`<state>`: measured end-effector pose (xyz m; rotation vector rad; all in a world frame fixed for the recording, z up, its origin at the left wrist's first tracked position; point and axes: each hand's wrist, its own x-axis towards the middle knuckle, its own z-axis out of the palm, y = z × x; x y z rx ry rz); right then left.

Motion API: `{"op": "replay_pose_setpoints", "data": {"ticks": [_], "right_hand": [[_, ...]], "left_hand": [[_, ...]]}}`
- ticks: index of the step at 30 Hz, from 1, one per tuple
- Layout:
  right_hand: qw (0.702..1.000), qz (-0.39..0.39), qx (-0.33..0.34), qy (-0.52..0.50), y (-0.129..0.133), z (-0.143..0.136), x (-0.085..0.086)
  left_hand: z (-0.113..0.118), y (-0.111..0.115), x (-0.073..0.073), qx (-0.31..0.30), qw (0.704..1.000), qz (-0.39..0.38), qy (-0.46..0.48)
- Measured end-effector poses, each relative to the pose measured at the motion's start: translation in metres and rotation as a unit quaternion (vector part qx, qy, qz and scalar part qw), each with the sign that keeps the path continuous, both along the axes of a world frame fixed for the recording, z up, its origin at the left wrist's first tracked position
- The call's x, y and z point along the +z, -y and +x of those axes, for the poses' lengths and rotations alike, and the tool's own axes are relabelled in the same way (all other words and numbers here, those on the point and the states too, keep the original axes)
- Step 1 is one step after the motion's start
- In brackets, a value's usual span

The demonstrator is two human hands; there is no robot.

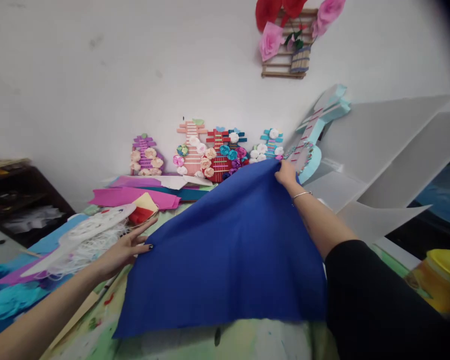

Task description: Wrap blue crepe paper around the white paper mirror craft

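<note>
Pinching a blue four-sided paper-or-cloth sheet (pixel 225 255) at its one o'clock corner: right hand (pixel 287 175). Left hand (pixel 129 248): wide grip, fingers spread by nine o'clock edge. Sheet over green-stained counter (pixel 262 341), toward six o'clock; probably light, floppy, crease-prone; best held by corners.

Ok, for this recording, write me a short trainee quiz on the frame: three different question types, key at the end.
1. Which hand grips the blue sheet at its raised far edge?
2. True or false: the yellow-topped container is at the left of the picture.
3. Fill in the blank: the black-sleeved arm wears a thin ____.

Key:
1. The right hand.
2. False; it is at the right.
3. Bracelet.
</note>
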<state>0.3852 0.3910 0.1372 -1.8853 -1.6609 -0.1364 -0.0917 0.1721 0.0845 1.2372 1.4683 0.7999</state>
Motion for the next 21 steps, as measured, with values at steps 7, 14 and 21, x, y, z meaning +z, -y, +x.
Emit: {"op": "replay_pose_setpoints", "data": {"ticks": [7,14,21], "right_hand": [[0.981,-0.022,0.187,0.049,0.076,-0.027,-0.029],[0.808,-0.287,0.507,0.088,0.267,-0.046,-0.084],[0.799,-0.3,0.515,0.085,0.318,-0.031,-0.099]], "left_hand": [[-0.01,-0.015,-0.017,-0.01,0.997,0.069,-0.036],[-0.011,-0.036,-0.033,0.006,0.999,0.014,0.044],[-0.014,-0.032,-0.04,-0.091,0.985,0.133,-0.064]]}}
